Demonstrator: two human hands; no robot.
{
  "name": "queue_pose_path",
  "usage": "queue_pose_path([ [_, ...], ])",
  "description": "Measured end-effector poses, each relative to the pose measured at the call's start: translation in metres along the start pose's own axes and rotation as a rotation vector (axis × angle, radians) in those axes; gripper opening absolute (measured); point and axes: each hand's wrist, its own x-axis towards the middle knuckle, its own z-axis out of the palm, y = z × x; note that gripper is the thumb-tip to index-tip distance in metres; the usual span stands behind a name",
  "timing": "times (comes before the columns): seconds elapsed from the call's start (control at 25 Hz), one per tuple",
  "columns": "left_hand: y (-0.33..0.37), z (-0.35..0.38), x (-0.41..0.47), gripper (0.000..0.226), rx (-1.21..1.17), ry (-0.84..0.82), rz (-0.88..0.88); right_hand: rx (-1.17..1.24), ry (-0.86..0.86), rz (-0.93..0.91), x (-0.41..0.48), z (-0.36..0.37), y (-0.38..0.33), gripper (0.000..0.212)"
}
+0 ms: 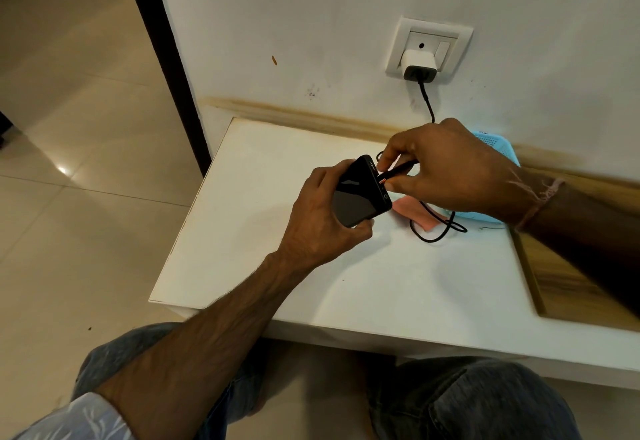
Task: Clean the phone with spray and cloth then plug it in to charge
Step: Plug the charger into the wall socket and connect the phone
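My left hand (320, 218) grips a black phone (360, 194) above the white table (277, 249), its dark screen up and its port edge turned to the right. My right hand (446, 169) pinches the plug end of a black charging cable (436, 228) right at that port edge. Whether the plug sits in the port I cannot tell. The cable loops on the table and runs up to a white charger (419, 65) in the wall socket (429, 48). A pink cloth (415, 214) lies on the table under my right hand. No spray bottle is in view.
A light blue perforated plastic thing (491, 149) lies behind my right wrist, against the wall. A wooden surface (568, 284) adjoins the table on the right. Tiled floor (86, 162) stretches to the left, and my knees in jeans sit below the table's front edge.
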Motion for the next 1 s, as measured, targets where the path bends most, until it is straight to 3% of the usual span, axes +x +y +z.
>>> queue_pose_path([
  [0.24, -0.001, 0.005, -0.001, 0.088, 0.029, 0.000, -0.016, 0.081, 0.193, 0.041, -0.011, 0.012, 0.008, 0.011],
  [0.56, -0.007, -0.018, 0.012, 0.091, 0.228, -0.165, 0.040, 0.274, 0.231, 0.122, -0.019, 0.030, 0.021, 0.012],
  [0.68, -0.020, -0.029, 0.017, 0.094, 0.423, -0.347, 0.078, 0.185, 0.133, 0.200, -0.016, 0.060, 0.025, 0.033],
  [0.84, -0.040, -0.032, 0.032, 0.094, 0.674, -0.566, 0.135, -0.108, -0.034, 0.052, 0.014, 0.104, 0.023, 0.098],
  [0.92, -0.048, -0.030, 0.041, 0.089, 0.707, -0.619, 0.114, -0.136, -0.102, 0.008, 0.033, 0.124, 0.020, 0.098],
  [1.0, -0.055, -0.029, 0.049, 0.087, 0.670, -0.659, 0.065, -0.065, -0.139, 0.008, 0.047, 0.139, 0.020, 0.081],
])
